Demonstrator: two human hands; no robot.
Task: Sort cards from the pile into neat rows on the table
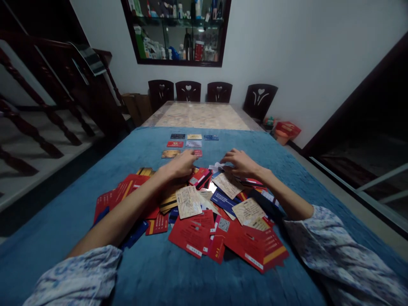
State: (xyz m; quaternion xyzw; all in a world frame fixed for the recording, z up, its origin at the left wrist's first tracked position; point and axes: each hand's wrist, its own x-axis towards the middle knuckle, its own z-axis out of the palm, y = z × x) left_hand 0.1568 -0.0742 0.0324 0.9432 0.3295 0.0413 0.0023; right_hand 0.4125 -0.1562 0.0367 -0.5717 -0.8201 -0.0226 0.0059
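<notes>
My left hand [182,164] reaches over the far left of a heaped pile of cards, its fingers curled together. The fingertips are at a small red card [198,153] at the near end of the laid-out cards. My right hand [240,163] hovers low over the pile's far right side with its fingers bent and apart. Beside those fingers lies a whitish, see-through piece [217,166], too blurred to name. The pile holds red cards [194,231], cream cards [188,201] and blue cards [223,199], overlapping at many angles.
Beyond my hands, several cards lie in short rows, among them a gold card [171,154] and a dark card [177,136]. A blue cloth [140,272] covers the near table; the bare marbled tabletop [204,114] shows behind. Chairs [188,91] stand at the far end.
</notes>
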